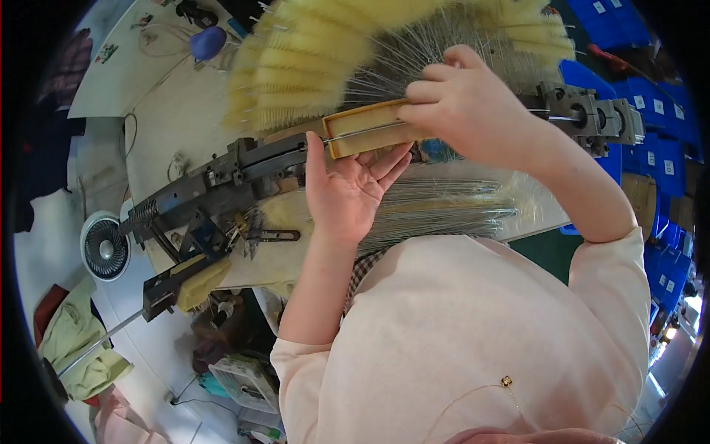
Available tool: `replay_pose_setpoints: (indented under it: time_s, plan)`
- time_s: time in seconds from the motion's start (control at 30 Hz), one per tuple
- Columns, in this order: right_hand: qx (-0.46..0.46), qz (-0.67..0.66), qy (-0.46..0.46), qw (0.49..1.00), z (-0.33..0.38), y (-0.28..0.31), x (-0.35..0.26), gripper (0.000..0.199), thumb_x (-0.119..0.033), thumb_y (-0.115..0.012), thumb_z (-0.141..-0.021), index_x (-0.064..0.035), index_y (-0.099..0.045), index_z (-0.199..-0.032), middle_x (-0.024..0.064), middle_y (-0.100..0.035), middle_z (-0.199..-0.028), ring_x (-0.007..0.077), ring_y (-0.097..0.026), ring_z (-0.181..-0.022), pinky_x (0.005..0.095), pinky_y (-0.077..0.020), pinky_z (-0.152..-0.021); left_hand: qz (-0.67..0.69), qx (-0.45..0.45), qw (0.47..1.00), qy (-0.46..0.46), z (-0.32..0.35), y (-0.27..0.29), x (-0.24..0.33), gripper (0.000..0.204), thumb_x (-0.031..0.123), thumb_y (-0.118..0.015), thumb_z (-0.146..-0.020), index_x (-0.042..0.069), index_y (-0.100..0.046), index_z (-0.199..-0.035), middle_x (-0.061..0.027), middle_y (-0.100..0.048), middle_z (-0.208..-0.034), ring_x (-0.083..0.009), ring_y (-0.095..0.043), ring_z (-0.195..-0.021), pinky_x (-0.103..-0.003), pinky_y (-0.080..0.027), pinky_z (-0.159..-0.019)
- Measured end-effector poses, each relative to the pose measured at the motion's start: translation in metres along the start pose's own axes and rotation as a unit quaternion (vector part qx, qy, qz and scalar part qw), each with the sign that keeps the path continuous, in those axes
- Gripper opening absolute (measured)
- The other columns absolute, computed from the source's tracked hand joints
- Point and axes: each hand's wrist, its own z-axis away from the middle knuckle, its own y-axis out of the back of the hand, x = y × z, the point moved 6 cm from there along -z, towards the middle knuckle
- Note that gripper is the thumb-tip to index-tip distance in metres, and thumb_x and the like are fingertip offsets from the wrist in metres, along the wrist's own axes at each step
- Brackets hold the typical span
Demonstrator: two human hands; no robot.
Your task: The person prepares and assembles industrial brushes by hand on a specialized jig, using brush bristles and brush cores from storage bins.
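A shallow amber tray [357, 120] with a raised rim sits in the middle of a dark metal machine. A thin metal wire [373, 129] runs lengthwise over it. My left hand [347, 196] is palm up at the tray's near side, fingers stretched out partly beneath it and thumb raised by its left end. Over the right end of the tray, my right hand [466, 107] has its fingers curled closed; what they hold, if anything, is hidden. Just beyond lie many yellow bristle brushes [310, 66] with wire stems, fanned out.
Several straight wires [436, 211] lie bundled on the near tabletop. The machine's dark rail [259, 159] extends left, and its metal clamp end [592, 115] is at right. A small fan [105, 248] stands at far left. Blue bins [658, 159] are stacked along the right.
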Motion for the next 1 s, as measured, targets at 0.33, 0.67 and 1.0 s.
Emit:
replay_pose_setpoints:
  time_s: [0.33, 0.67, 1.0]
  plan:
    - [0.039, -0.008, 0.032, 0.999, 0.007, 0.009, -0.019, 0.011, -0.016, -0.062, -0.071, -0.0150, -0.059, -0.081, -0.0044, -0.053, -0.074, 0.0144, -0.051, -0.078, 0.0376, -0.0348, -0.083, 0.030, -0.006, 0.999, -0.029, 0.000, -0.002, -0.003, 0.078, 0.065, -0.023, -0.086, 0.002, -0.036, -0.131, -0.0151, -0.048, -0.128, -0.0290, -0.047, -0.117, -0.041, -0.028, -0.103]
    - [-0.030, -0.013, 0.011, 0.999, -0.010, 0.001, -0.001, 0.006, -0.019, -0.061, -0.072, -0.0152, -0.059, -0.077, -0.0049, -0.053, -0.072, 0.0148, -0.052, -0.080, 0.0358, -0.0347, -0.082, -0.003, 0.008, 1.000, -0.017, -0.001, -0.001, -0.001, 0.077, 0.065, -0.020, -0.087, 0.003, -0.039, -0.128, -0.0146, -0.051, -0.123, -0.0274, -0.051, -0.112, -0.040, -0.030, -0.100]
    - [0.036, 0.005, 0.007, 0.999, 0.023, 0.009, 0.019, 0.013, -0.016, -0.062, -0.069, -0.0180, -0.059, -0.082, -0.0046, -0.049, -0.072, 0.0150, -0.049, -0.078, 0.0364, -0.0349, -0.081, -0.034, 0.037, 0.999, -0.020, 0.001, -0.001, 0.000, 0.079, 0.066, -0.023, -0.085, 0.002, -0.036, -0.131, -0.0159, -0.046, -0.129, -0.0308, -0.046, -0.118, -0.041, -0.028, -0.102]
